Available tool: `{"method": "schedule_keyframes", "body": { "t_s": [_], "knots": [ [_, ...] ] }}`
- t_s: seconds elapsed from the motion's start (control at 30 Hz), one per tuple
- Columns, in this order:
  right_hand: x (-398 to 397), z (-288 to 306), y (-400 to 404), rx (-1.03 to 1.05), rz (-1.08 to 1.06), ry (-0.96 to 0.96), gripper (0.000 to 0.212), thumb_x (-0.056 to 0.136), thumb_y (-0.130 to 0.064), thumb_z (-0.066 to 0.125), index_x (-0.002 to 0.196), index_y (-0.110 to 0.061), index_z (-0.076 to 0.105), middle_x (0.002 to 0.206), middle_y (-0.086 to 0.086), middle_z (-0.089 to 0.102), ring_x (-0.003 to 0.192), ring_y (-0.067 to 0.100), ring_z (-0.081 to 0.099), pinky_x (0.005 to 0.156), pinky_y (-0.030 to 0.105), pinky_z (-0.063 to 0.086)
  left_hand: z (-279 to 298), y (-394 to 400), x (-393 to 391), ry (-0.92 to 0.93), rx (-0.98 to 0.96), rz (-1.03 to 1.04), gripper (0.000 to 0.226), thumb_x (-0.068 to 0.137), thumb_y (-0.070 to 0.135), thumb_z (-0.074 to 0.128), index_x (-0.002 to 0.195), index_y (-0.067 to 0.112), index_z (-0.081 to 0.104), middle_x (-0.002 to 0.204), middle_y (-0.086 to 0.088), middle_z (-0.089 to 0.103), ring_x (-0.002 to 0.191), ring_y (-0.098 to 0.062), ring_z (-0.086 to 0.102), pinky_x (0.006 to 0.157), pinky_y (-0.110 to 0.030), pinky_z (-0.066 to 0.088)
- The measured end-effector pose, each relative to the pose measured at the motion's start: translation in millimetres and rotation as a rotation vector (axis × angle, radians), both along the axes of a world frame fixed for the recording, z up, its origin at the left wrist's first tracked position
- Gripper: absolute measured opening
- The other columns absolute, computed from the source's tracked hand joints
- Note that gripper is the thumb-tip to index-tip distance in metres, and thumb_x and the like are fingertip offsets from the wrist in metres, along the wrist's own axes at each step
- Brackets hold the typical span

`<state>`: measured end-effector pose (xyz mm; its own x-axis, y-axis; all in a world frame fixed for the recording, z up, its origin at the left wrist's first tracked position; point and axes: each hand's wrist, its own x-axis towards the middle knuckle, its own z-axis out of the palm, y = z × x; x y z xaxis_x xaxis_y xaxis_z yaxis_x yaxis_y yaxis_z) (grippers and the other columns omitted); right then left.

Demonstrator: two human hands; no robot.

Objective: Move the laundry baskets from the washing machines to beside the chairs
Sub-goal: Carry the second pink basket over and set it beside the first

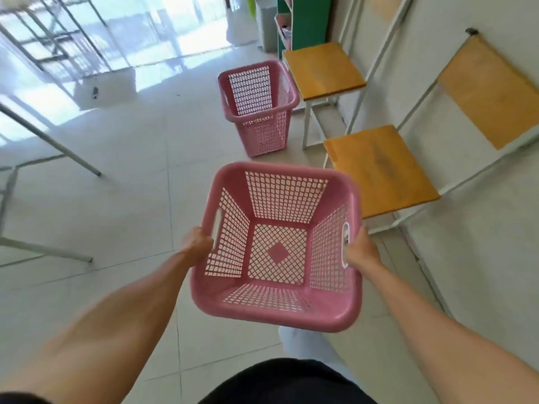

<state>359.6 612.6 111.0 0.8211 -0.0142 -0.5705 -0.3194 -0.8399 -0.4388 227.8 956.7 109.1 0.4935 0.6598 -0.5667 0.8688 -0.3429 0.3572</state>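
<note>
Floor (122,199): pale glossy tiles with thin grout lines, reflecting strong daylight in the far area. Glazed doors (87,33) with slim metal frames admit this light. Right wall (481,258): plain off-white. Against it stand two chairs, the near chair (382,170) and the far chair (323,70), each with a yellow wooden seat on a white metal frame. A green shelving unit (303,21) stands farther back. Grey metal legs (49,138) cross the left side.

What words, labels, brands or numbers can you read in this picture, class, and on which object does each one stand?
None can be read.
Carried pink basket: no text shows.
Far pink basket: no text shows.
Near chair and far chair: bare wood, no label.
Items on the green shelf: too blurred to tell.
</note>
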Motion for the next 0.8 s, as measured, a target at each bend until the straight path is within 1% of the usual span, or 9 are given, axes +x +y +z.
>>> {"method": "schedule_keyframes", "body": {
  "t_s": [0.07, 0.1, 0.2, 0.27, 0.4, 0.5, 0.6, 0.7, 0.8],
  "knots": [
    [24, -1, 37, -0.035, 0.065, 0.009, 0.065, 0.095, -0.009, 0.049, 0.154, -0.010, 0.020, 0.127, 0.020, 0.061, 0.090, 0.034, 0.066, 0.065, 0.031, 0.058, 2, 26, -2, 0.025, 0.007, 0.075, 0.027, 0.082, 0.001, 0.055, 0.105, -0.005, 0.068, 0.094, -0.018, 0.072, 0.086, -0.033, 0.070, 0.076, -0.039, 0.060],
    [38, -3, 57, -0.028, 0.103, 0.012, 0.065, 0.094, -0.010, 0.050, 0.152, -0.010, 0.022, 0.128, 0.019, 0.061, 0.093, 0.034, 0.067, 0.070, 0.037, 0.059, 2, 40, -2, 0.026, -0.006, 0.119, 0.027, 0.082, 0.000, 0.054, 0.104, -0.005, 0.068, 0.093, -0.018, 0.072, 0.085, -0.033, 0.070, 0.075, -0.039, 0.060],
    [87, -6, 122, 0.007, 0.197, 0.032, 0.058, 0.099, -0.019, 0.051, 0.151, -0.010, 0.025, 0.120, 0.015, 0.064, 0.065, 0.017, 0.062, 0.045, 0.022, 0.046, -3, 91, 15, 0.000, -0.013, 0.213, 0.027, 0.080, 0.000, 0.055, 0.103, -0.005, 0.069, 0.092, -0.019, 0.073, 0.085, -0.033, 0.071, 0.079, -0.042, 0.061],
    [113, -3, 163, 0.006, 0.257, 0.017, 0.062, 0.099, -0.022, 0.052, 0.153, -0.012, 0.024, 0.126, 0.015, 0.063, 0.065, 0.015, 0.058, 0.049, 0.020, 0.042, -4, 126, 25, -0.006, 0.000, 0.239, 0.028, 0.079, 0.002, 0.056, 0.103, -0.004, 0.070, 0.093, -0.019, 0.073, 0.087, -0.035, 0.070, 0.079, -0.042, 0.060],
    [136, 1, 227, 0.007, 0.304, 0.014, 0.057, 0.103, -0.027, 0.048, 0.151, -0.012, 0.022, 0.107, 0.009, 0.062, 0.054, 0.006, 0.044, 0.041, 0.018, 0.031, -9, 184, 40, -0.024, -0.039, 0.294, 0.027, 0.077, 0.003, 0.056, 0.099, -0.004, 0.070, 0.089, -0.017, 0.073, 0.081, -0.032, 0.070, 0.068, -0.037, 0.058],
    [148, -8, 267, 0.006, 0.257, -0.010, 0.056, 0.101, -0.029, 0.048, 0.148, -0.012, 0.023, 0.105, 0.010, 0.062, 0.060, 0.015, 0.052, 0.050, 0.028, 0.047, -15, 224, 62, -0.012, -0.059, 0.263, 0.023, 0.079, 0.003, 0.057, 0.098, -0.003, 0.069, 0.091, -0.017, 0.071, 0.084, -0.031, 0.068, 0.067, -0.034, 0.054],
    [156, -17, 301, -0.025, 0.143, -0.013, 0.056, 0.099, -0.028, 0.049, 0.147, -0.011, 0.026, 0.117, 0.016, 0.064, 0.076, 0.026, 0.060, 0.063, 0.033, 0.048, -24, 279, 98, 0.007, -0.086, 0.171, 0.022, 0.078, 0.003, 0.058, 0.096, -0.004, 0.069, 0.089, -0.017, 0.071, 0.082, -0.031, 0.068, 0.069, -0.036, 0.056],
    [157, -17, 322, -0.046, -0.002, -0.027, 0.051, 0.100, -0.030, 0.045, 0.145, -0.014, 0.029, 0.111, 0.013, 0.065, 0.068, 0.017, 0.061, 0.047, 0.027, 0.043, -31, 325, 145, 0.013, -0.113, 0.052, 0.023, 0.076, 0.004, 0.060, 0.096, -0.002, 0.069, 0.086, -0.017, 0.072, 0.081, -0.032, 0.070, 0.075, -0.041, 0.061],
    [153, -8, 330, -0.067, -0.134, -0.033, 0.048, 0.100, -0.024, 0.046, 0.145, -0.013, 0.030, 0.104, 0.011, 0.063, 0.061, 0.012, 0.058, 0.040, 0.022, 0.038, -16, 343, 192, 0.024, -0.127, -0.084, 0.015, 0.081, 0.002, 0.059, 0.095, 0.000, 0.064, 0.081, -0.011, 0.067, 0.074, -0.025, 0.064, 0.062, -0.032, 0.054]
  ]
}}
